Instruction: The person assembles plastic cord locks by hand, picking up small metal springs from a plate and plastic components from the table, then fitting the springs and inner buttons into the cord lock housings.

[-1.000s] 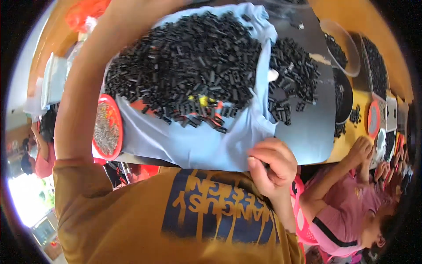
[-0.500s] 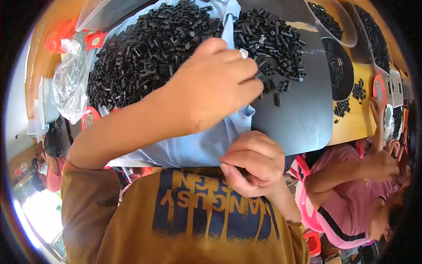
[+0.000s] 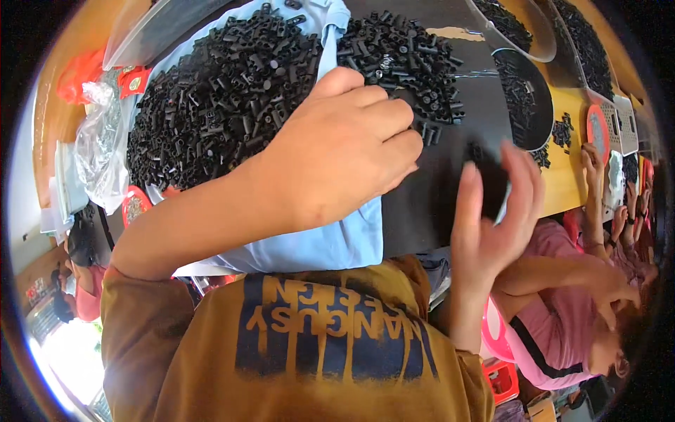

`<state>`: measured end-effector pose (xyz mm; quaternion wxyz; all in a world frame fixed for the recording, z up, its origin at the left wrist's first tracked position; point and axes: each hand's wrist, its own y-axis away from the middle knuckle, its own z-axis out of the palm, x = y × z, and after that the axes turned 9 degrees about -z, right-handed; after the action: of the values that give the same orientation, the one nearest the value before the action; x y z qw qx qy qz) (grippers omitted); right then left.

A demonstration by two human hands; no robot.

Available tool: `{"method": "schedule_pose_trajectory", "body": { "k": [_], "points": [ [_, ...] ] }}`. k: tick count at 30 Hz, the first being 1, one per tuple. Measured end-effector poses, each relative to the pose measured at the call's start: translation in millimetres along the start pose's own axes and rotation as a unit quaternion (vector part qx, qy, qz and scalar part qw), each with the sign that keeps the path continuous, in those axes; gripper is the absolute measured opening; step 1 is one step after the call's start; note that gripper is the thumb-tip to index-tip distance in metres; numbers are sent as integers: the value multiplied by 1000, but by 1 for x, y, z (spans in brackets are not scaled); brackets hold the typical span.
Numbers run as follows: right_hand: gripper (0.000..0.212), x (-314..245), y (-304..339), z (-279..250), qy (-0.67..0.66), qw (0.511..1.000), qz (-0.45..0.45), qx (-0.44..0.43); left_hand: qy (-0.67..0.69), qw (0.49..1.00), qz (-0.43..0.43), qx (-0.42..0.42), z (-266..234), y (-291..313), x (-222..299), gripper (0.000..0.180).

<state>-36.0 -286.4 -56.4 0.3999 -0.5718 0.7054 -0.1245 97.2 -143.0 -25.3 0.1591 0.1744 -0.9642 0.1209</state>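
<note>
My left hand (image 3: 358,148) is closed, back upward, over the near edge of a heap of small black plastic tubular parts (image 3: 225,98). Whatever its fingertips may pinch is hidden beneath the hand. The heap lies on a light blue cloth (image 3: 309,243), which hangs toward my lap. Right of a fold in the cloth lies a smaller pile of the same parts (image 3: 404,60), with a small metal spring (image 3: 384,65) on it. My right hand (image 3: 496,218), slightly blurred, reaches over the dark tabletop, thumb and fingers spread. Just beyond its fingertips is a blurred black part (image 3: 476,150).
A round black tray (image 3: 520,91) and a clear bin (image 3: 541,42) of black parts stand at the right. Farther right, a person in pink (image 3: 548,309) works at a yellow table (image 3: 562,183). Clear plastic bags (image 3: 102,148) and a red dish (image 3: 135,205) lie at the left.
My right hand has moved from in front of my chest forward and right, and its curled fingers have spread. My left hand remains closed at nearly the same place. The view has shifted slightly.
</note>
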Motion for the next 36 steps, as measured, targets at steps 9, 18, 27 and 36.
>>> {"method": "schedule_pose_trajectory", "body": {
  "k": [9, 18, 27, 36],
  "points": [
    [15, 10, -1, 5, 35, 997, 4, -66, -54, 999, -5, 3, -3, 3, -2, 25],
    [19, 2, 10, -6, -185, 963, 196, 29, -31, 995, -62, 65, -42, 47, -10, 26],
    [22, -17, 11, -12, -375, 884, 270, 61, 25, 998, -40, 51, -28, 39, 9, 19],
    [32, -32, 15, -23, -422, 859, 288, 16, -35, 988, -122, 83, -51, 72, -6, 16]
  ]
}}
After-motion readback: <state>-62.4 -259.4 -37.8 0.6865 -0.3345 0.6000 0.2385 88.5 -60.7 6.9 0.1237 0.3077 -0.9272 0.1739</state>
